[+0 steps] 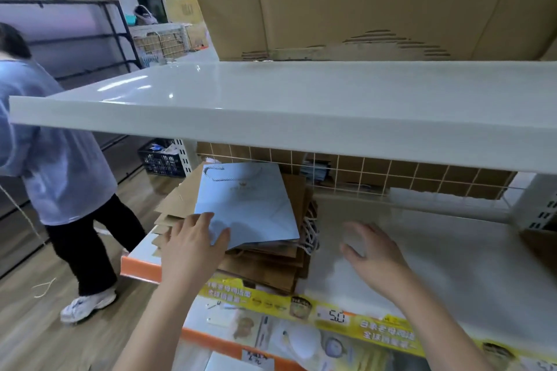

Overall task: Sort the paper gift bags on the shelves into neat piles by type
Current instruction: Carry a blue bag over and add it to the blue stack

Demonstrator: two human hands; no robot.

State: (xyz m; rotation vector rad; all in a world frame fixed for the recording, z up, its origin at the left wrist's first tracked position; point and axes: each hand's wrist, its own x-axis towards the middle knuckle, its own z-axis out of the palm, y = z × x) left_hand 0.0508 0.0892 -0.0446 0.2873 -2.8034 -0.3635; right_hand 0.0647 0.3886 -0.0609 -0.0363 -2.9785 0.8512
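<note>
left hand pinches the near-left corner of the pale blue gift bag, thumb on top, probably to slide it off. that bag lies flat on the skewed kraft bag pile at the lower shelf front-left edge, so types are mixed. right hand is spread, blurred, apart from the pile over bare shelf, likely the spot for a blue pile. upper shelf overhangs and limits lift height. wire grid behind, cardboard box above, another person at left.
</note>
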